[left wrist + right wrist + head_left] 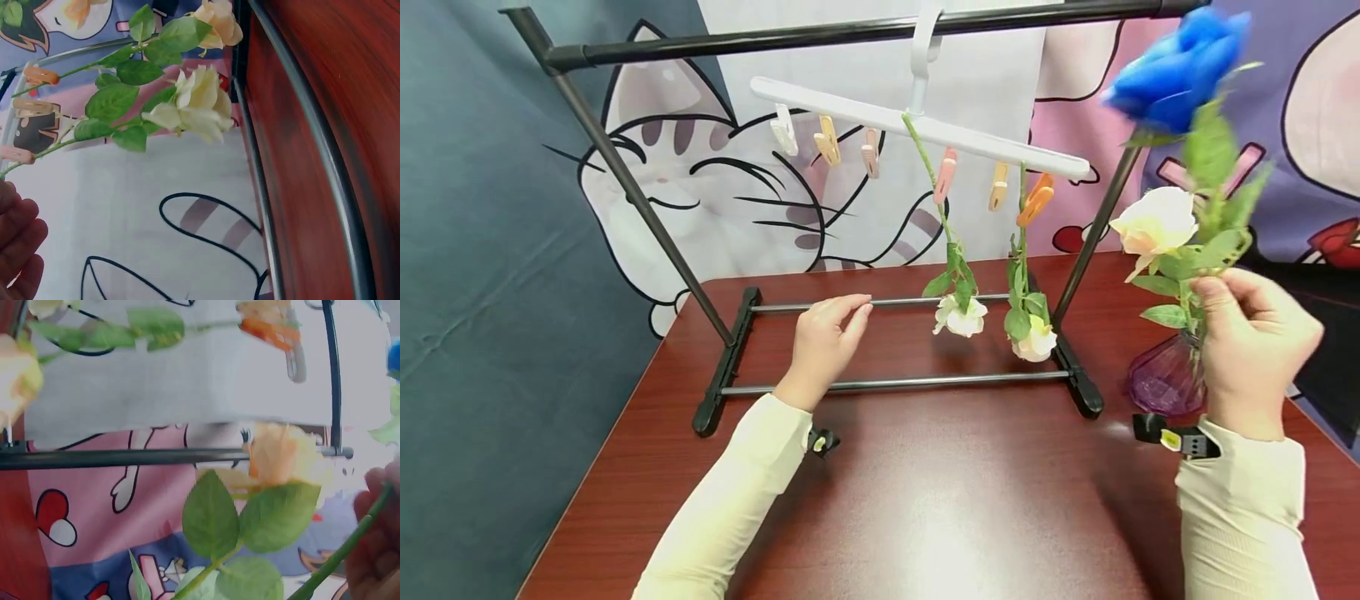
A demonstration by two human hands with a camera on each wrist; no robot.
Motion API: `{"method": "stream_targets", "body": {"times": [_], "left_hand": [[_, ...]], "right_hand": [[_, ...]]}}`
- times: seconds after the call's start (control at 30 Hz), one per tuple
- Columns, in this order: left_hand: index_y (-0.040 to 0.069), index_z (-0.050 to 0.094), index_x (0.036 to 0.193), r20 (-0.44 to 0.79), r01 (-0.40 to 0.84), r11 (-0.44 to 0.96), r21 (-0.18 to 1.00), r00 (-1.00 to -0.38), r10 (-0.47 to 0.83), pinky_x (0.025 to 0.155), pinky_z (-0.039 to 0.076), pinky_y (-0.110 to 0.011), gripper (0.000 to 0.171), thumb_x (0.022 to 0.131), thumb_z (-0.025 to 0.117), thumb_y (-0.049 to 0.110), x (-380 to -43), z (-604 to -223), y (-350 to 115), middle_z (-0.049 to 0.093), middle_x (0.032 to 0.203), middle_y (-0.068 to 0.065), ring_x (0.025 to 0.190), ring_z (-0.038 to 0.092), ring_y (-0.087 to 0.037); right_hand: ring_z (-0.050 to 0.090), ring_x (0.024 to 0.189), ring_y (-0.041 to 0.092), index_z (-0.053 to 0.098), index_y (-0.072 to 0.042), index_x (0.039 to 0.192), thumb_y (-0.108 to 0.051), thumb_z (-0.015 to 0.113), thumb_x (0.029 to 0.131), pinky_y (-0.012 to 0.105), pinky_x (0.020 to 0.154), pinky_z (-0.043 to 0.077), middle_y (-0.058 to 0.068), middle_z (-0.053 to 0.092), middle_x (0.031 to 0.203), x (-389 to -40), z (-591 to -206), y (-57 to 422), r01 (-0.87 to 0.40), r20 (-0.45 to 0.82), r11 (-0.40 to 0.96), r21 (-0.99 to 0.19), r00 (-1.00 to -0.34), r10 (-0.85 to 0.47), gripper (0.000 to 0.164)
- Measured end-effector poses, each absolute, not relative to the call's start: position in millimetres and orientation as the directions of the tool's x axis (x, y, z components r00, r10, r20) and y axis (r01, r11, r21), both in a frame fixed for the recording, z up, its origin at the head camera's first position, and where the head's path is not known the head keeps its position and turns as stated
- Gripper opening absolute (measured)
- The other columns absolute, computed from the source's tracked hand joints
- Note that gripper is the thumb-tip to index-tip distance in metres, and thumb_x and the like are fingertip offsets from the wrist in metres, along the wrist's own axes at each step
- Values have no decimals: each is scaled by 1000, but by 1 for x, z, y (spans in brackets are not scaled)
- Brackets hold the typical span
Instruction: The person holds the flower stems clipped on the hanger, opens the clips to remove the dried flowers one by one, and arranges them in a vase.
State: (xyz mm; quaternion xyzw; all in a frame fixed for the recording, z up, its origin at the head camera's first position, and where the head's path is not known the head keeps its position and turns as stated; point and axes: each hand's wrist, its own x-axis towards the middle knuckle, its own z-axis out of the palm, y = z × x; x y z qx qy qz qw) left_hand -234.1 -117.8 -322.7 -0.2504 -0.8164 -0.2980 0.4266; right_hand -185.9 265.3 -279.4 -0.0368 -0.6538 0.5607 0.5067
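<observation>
- Head view: the right hand [1258, 342] pinches between thumb and fingers a green stem [350, 547], seen closer from the right wrist.
- A blue rose [1180, 75], blurred, rises above that hand; a pale rose [1156, 221] with leaves is just below it. Whether the pinched stem's lower end is inside the purple vase [1165, 379] cannot be told.
- This vase stands on the worktop [925, 467], to the right of the black rack [820, 36].
- The left hand [829, 333] holds nothing; its fingers are relaxed, in front of the rack and below the white hanger [842, 104].
- The two hands are well apart.
- Two cream roses hang head down from the hanger: one [961, 317] at the pink clip [946, 175], the other [1036, 340] at the orange clip [1036, 200].
- A white clip [784, 129] hangs near the hanger's left end.
</observation>
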Motion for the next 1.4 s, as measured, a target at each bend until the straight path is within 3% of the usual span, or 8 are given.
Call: {"method": "stream_targets", "body": {"times": [0.17, 0.33, 0.7, 1.0, 1.2, 1.4], "left_hand": [[5, 73, 93, 804, 639, 685, 350, -580, 131, 61, 47, -35, 13, 85, 64, 10, -243, -327, -112, 72, 87, -8, 67, 63, -21], [6, 73, 94, 763, 605, 685, 406, -637, 110, 58, 45, -30, 14, 86, 64, 12, -249, -335, -109, 72, 88, -7, 60, 58, -17], [8, 73, 94, 750, 592, 703, 394, -650, 126, 61, 47, -31, 14, 86, 64, 14, -248, -346, -106, 72, 88, -5, 64, 60, -17], [7, 73, 95, 757, 606, 693, 390, -640, 133, 71, 52, -34, 14, 85, 65, 12, -249, -348, -105, 72, 92, -6, 83, 68, -20], [7, 74, 94, 770, 624, 687, 373, -621, 145, 69, 52, -34, 13, 84, 66, 11, -251, -349, -102, 72, 90, -6, 81, 68, -20], [7, 73, 93, 781, 643, 677, 358, -604, 160, 64, 49, -32, 12, 86, 64, 12, -254, -345, -98, 72, 88, -6, 70, 65, -18]], "right_hand": [[56, 58, 13, 64, 17, 76, 6, 75, 71, 21, 60, 40, 6, 65, 64, -194, -277, 274, -782, 535, 74, -618, -350, 769, 16], [60, 72, 21, 60, 11, 74, 9, 75, 70, 25, 75, 43, 14, 62, 70, -199, -279, 284, -830, 371, -89, -551, -339, 864, 16], [57, 69, 18, 63, 9, 73, 6, 73, 73, 25, 70, 41, 12, 62, 74, -203, -295, 290, -791, 354, -27, -611, -303, 885, 11], [54, 68, 14, 67, 5, 74, 4, 76, 71, 23, 68, 40, 9, 60, 73, -216, -316, 306, -732, 296, -24, -681, -306, 905, 9], [54, 64, 10, 69, 4, 77, 4, 73, 73, 22, 65, 39, 5, 62, 71, -220, -333, 317, -676, 270, -8, -737, -305, 913, 6], [55, 72, 9, 71, 1, 80, 6, 70, 76, 20, 70, 40, 2, 62, 78, -219, -343, 319, -604, 229, -28, -796, -343, 911, 7]]}}
